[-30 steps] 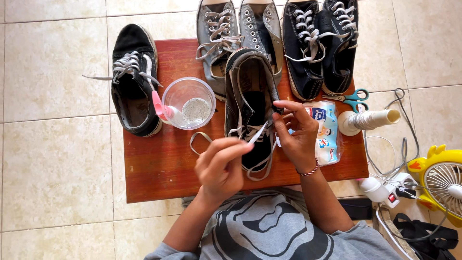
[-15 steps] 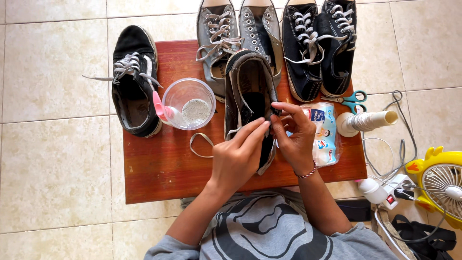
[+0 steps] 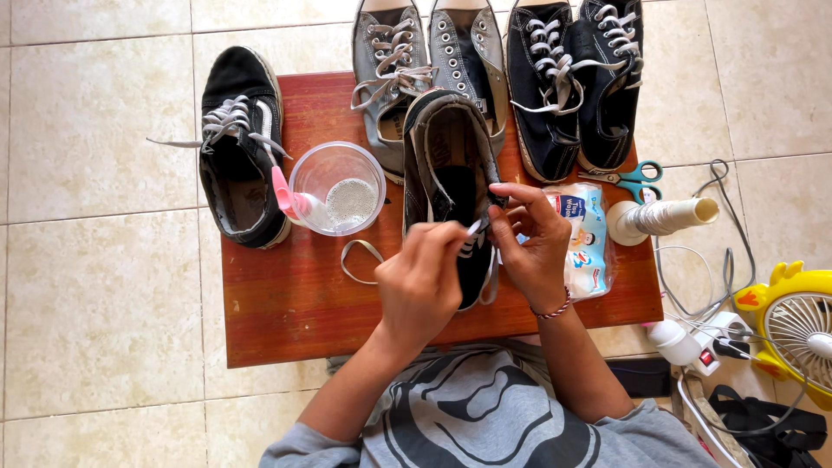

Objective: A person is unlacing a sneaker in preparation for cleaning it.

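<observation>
From my feed the biggest thing is the pale tiled floor (image 3: 95, 286), and standing on it is a low red-brown wooden table (image 3: 286, 321) that fills the middle of the view. Along its far edge I see a pair of grey lace-up sneakers (image 3: 390, 78) and, to their right, a pair of black lace-up sneakers (image 3: 572, 87); a single black sneaker with a white stripe (image 3: 238, 147) hangs over the table's left edge. In the centre lies the unlaced black shoe (image 3: 446, 173), toe toward the person. My left hand (image 3: 420, 282) rests over the shoe's near end with its fingers pinched shut on the white tip of a shoelace (image 3: 475, 228); my right hand (image 3: 529, 247) sits just beside it, thumb and forefinger closed on the shoe's eyelet edge, though I cannot quite tell whether they also touch the lace. Left of the shoe stands a clear plastic cup (image 3: 338, 188) with a pink-handled brush (image 3: 290, 195) leaning in it. Right of the hands lies a soft wipes packet (image 3: 585, 238), then a cone of white thread (image 3: 659, 218), and teal-handled scissors (image 3: 628, 178). A yellow fan (image 3: 793, 325) sits on the floor at far right.
</observation>
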